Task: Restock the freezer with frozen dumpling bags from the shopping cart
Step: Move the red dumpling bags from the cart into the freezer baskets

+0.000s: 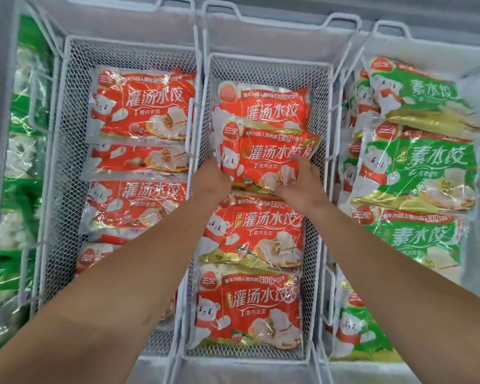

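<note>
The freezer holds white wire baskets side by side. The middle basket carries red dumpling bags in a row from far edge to near edge; bare mesh shows along both its side walls. The left basket holds more red bags, the right basket green ones. Both hands grip one red bag near the far end: left hand curled on its left edge, right hand curled over its near right corner.
</note>
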A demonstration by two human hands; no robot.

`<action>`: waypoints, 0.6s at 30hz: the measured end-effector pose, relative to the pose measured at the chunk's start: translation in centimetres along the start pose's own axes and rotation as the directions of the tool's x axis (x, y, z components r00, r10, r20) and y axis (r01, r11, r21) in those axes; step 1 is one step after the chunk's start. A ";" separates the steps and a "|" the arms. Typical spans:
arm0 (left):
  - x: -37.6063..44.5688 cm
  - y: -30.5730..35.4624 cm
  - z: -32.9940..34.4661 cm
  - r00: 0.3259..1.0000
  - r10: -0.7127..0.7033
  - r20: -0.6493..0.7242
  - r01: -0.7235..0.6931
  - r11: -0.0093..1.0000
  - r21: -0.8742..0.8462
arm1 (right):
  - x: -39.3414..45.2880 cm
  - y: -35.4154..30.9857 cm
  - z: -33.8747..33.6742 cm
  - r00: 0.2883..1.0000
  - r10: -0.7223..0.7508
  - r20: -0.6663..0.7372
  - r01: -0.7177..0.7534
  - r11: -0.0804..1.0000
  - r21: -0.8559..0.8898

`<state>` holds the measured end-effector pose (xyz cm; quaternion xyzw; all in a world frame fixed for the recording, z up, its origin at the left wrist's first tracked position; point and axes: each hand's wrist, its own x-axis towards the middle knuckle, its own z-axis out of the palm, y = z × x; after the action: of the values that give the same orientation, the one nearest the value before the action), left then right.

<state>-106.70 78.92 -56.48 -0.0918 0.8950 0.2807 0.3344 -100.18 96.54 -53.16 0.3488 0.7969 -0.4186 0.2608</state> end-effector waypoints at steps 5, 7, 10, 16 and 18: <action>-1.3 -0.7 1.7 1.000 0.005 -0.030 -0.002 0.995 0.098 | 0.4 -0.9 -0.8 0.998 -0.055 0.026 0.058 0.988 -0.146; -1.9 -1.7 2.0 0.999 -0.043 -0.020 0.044 0.998 0.047 | 0.4 -1.4 -1.1 0.997 -0.046 0.060 0.055 0.987 -0.153; -2.0 -2.7 1.6 0.995 -0.080 0.052 0.078 0.995 0.055 | -0.3 -0.8 -1.2 0.996 -0.029 0.087 0.041 0.989 -0.140; -1.6 -1.3 0.6 0.998 -0.054 -0.026 0.056 0.993 0.106 | 0.1 -0.3 -0.5 0.985 0.088 0.151 -0.062 0.984 -0.167; -2.3 -0.8 0.7 0.991 0.053 -0.125 -0.029 0.983 0.182 | 0.5 -0.2 -0.2 0.994 0.060 0.094 -0.021 0.929 -0.371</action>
<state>-104.33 78.61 -55.73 -0.0607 0.9381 0.1990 0.2767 -100.71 96.85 -53.31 0.2879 0.8394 -0.2735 0.3711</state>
